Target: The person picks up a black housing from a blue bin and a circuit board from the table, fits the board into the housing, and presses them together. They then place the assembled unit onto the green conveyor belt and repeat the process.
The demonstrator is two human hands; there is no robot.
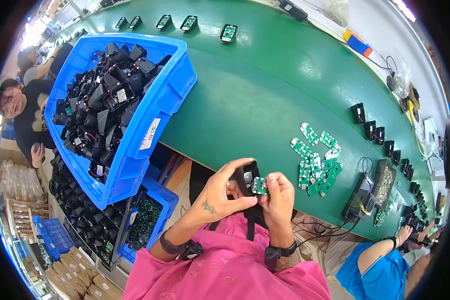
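Observation:
In front of my chest, my left hand (217, 192) is closed around a small black plastic housing (252, 169) whose open side faces right. My right hand (279, 197) pinches a green circuit board (259, 186) between thumb and fingers, at the housing's opening. Some of the housing's inside is hidden behind the board and my fingers. To the right on the green table (235, 105) lies a loose heap of similar circuit boards (312, 172).
A large blue crate (177, 82) full of black housings with wires stands at the left. Below it sits a smaller blue bin (170, 197) of boards. Finished-looking housings (228, 33) line the far edge. A black power device (360, 197) and a co-worker's arm (385, 245) are at the right.

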